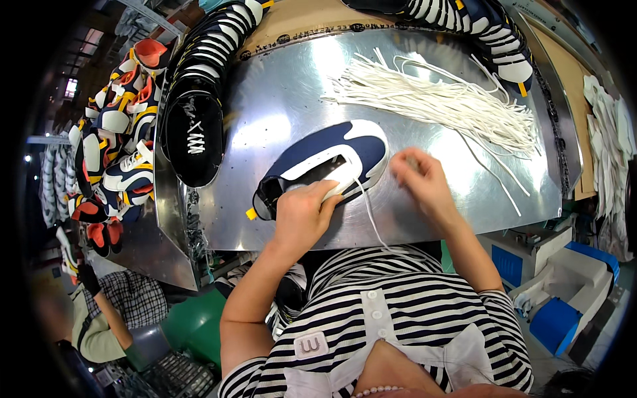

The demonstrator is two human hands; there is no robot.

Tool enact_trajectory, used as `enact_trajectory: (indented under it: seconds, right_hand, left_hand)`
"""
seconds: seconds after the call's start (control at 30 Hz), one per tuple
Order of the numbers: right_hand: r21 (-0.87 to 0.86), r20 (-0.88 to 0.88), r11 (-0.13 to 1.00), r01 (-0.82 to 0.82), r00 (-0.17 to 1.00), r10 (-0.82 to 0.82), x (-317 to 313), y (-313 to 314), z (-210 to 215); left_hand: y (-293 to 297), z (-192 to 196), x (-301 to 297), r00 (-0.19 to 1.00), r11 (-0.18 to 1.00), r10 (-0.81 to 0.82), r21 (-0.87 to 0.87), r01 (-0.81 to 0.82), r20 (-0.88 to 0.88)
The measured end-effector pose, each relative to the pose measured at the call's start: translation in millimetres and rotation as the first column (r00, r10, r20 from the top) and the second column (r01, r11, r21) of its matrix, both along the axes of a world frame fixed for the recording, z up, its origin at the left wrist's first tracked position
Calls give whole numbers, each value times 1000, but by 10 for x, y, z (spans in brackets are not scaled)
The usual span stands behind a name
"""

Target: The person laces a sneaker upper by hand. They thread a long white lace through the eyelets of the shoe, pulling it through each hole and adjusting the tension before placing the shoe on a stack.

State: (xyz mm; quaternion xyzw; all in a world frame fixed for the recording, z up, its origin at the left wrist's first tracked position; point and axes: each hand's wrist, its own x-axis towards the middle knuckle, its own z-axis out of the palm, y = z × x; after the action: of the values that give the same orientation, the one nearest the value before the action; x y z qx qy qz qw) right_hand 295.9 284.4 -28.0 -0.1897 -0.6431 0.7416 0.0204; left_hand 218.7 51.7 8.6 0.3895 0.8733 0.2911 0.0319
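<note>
A navy and white shoe upper (361, 142) with a yellow tab lies on the metal tabletop, its toe pointing away to the right. My left hand (302, 215) is closed on the near edge of its lacing opening, thumb and fingers pinching the white eyelet strip. From an eyelet there, a white shoelace (369, 211) hangs down over the table's near edge. Just right of the upper, my right hand (421, 182) is raised with curled fingers. Motion smears its fingertips, so whether they hold anything cannot be told.
A bundle of white shoelaces (438, 99) is spread at the far right. Nested uppers stand in a row (199, 86) at left and another (488, 30) at far right. Colourful shoes (123, 126) pile up beyond the left edge. A gloved co-worker (99, 312) sits at lower left.
</note>
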Motion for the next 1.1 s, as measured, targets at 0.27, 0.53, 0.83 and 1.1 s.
enact_trajectory:
  seconds: [0.27, 0.53, 0.83, 1.1]
  right_hand:
    - [81, 3, 899, -431, 902, 432, 118, -255, 85]
    - [327, 334, 745, -582, 808, 485, 1221, 128, 200]
    - [181, -159, 983, 21, 987, 8, 158, -114, 250]
    - [30, -271, 993, 112, 957, -100, -285, -161, 130]
  left_hand:
    - [160, 256, -46, 996, 983, 21, 185, -4, -89]
    - [96, 698, -261, 966, 942, 151, 266, -205, 210]
    - [240, 91, 6, 993, 978, -104, -177, 113, 59]
    - [510, 210, 31, 997, 974, -80, -212, 83, 24]
